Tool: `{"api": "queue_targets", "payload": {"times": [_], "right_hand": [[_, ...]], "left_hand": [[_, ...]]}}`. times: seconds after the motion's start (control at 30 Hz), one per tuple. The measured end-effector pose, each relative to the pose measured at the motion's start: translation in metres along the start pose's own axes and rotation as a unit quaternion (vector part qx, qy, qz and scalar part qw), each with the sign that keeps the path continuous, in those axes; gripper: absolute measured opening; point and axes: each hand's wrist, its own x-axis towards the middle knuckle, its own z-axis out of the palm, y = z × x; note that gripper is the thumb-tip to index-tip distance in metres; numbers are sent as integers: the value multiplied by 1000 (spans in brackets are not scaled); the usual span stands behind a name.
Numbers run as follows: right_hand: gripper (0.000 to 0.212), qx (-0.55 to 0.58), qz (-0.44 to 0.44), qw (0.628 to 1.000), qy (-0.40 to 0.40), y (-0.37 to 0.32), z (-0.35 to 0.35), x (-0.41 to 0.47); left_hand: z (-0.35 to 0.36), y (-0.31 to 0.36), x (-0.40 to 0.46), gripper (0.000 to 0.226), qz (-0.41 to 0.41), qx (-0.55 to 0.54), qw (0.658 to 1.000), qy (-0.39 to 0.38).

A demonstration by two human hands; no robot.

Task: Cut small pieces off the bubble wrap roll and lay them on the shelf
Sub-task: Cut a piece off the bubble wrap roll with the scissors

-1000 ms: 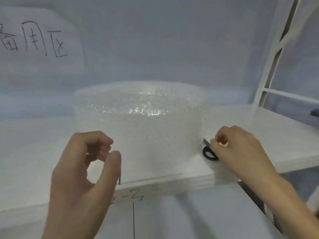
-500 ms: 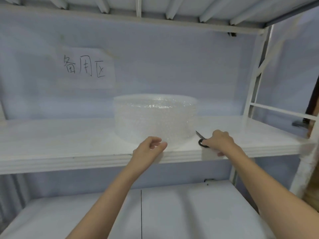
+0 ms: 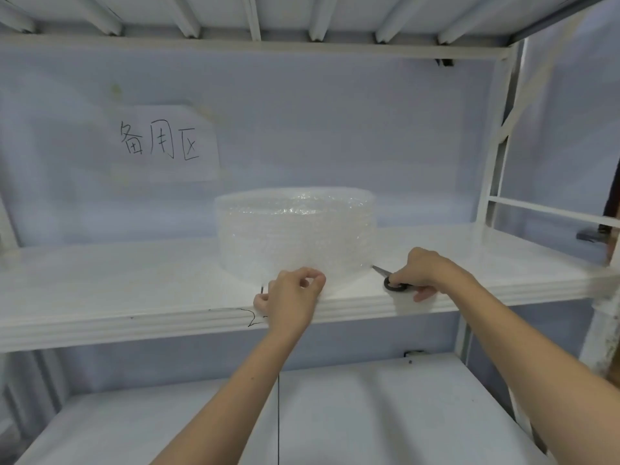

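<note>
A wide, clear bubble wrap roll stands upright on the white shelf, near its front edge. My left hand is at the roll's lower front, thumb and fingers curled together against the wrap's edge; whether it pinches the wrap is unclear. To the right of the roll, black-handled scissors lie on the shelf with the blade tip pointing at the roll. My right hand grips the scissors' handles.
A paper sign with handwritten characters hangs on the back wall. White rack uprights stand at the right. A lower white shelf lies beneath my arms. A dark object sits at the far right.
The view has pulled back from the shelf. My left hand has moved forward to the roll's lower front edge. My right hand has stayed on the scissors.
</note>
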Motion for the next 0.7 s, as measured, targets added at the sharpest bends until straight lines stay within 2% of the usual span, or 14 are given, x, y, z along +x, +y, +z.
{"api": "queue_targets", "payload": {"times": [0.13,0.27,0.37,0.5,0.7], "right_hand": [[27,201,-10,980,-2,23,6,-9],[26,389,-25,921,-18,42,26,-32],[17,485,-25,872,-69,40,53,-56],[8,521,-57,839,-149,19,93,-80],[19,534,-102,793,-277,-19,145,-94]], "left_hand": [[-13,-12,5,16,-2,-31,999,-41],[-43,-30,16,11,26,-135,986,-95],[-67,-44,26,12,40,-132,983,-121],[-95,-64,40,17,28,-133,978,-156],[-112,-77,41,15,20,-193,965,-174]]}}
